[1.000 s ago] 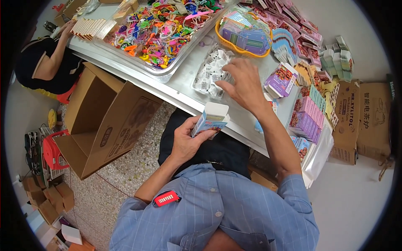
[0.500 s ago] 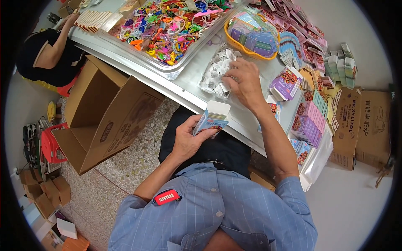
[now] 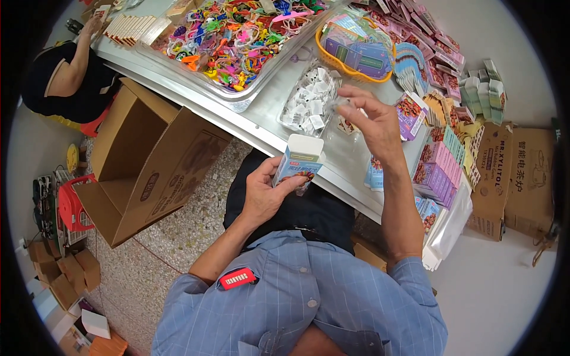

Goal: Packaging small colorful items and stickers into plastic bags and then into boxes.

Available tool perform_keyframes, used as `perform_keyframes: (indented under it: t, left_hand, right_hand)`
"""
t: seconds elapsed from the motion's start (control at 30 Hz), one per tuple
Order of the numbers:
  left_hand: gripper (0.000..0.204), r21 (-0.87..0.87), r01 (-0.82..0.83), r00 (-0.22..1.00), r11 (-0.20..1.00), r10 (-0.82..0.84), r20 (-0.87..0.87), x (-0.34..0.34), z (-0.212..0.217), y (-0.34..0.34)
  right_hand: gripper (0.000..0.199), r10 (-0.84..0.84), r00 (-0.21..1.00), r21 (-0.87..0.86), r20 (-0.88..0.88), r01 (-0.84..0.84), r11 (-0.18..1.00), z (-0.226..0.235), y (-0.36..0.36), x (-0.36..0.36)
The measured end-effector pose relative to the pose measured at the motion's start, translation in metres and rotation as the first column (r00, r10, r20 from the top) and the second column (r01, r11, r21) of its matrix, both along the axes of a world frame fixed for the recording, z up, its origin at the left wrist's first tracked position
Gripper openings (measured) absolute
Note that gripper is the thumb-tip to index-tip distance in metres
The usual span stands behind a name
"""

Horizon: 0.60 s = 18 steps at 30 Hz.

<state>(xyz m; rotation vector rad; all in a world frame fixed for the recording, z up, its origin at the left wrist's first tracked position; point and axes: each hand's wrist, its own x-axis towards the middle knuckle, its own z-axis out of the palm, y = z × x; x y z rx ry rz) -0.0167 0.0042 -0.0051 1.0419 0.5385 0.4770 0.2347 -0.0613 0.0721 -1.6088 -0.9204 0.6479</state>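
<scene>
My left hand (image 3: 263, 193) is closed round a small light-blue printed carton (image 3: 300, 165), held upright with its white top flap raised. Above the table, my right hand (image 3: 380, 127) pinches a small whitish packet (image 3: 341, 107) between thumb and fingertips; motion blurs it a little. Just left of that hand lies a shallow clear tray (image 3: 283, 120) full of small white printed packets (image 3: 309, 98). A purple carton (image 3: 409, 115) stands behind the right hand, and a light-blue carton (image 3: 374, 175) lies beside the right forearm.
A large clear tub (image 3: 243, 104) of colourful plastic trinkets (image 3: 237, 47) stands farther left. An orange basket (image 3: 350, 74) holds printed cards. Stacked pink and purple cartons (image 3: 436, 172) line the table's right side. An open cardboard box (image 3: 178, 160) is at left; beyond it a co-worker (image 3: 71, 77) sits.
My right hand has lifted out of the tray of packets and moved right, with a small packet in its fingertips. The blue carton in my left hand has turned slightly more upright.
</scene>
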Motion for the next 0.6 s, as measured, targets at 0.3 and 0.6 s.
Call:
perform_keyframes:
  t: [0.3, 0.6]
  left_hand:
    - [0.043, 0.047, -0.006, 0.999, 0.999, 0.004, 0.037, -0.001, 0.003, 0.003]
    - [0.044, -0.022, -0.038, 0.992, 0.999, 0.040, 0.117, -0.007, 0.004, 0.009]
  right_hand:
    - [0.014, 0.447, 0.762, -0.162, 0.469, -0.424, 0.891, 0.029, 0.001, -0.038]
    - [0.015, 0.572, 0.786, -0.186, 0.237, -0.541, 0.820, 0.034, 0.024, -0.031]
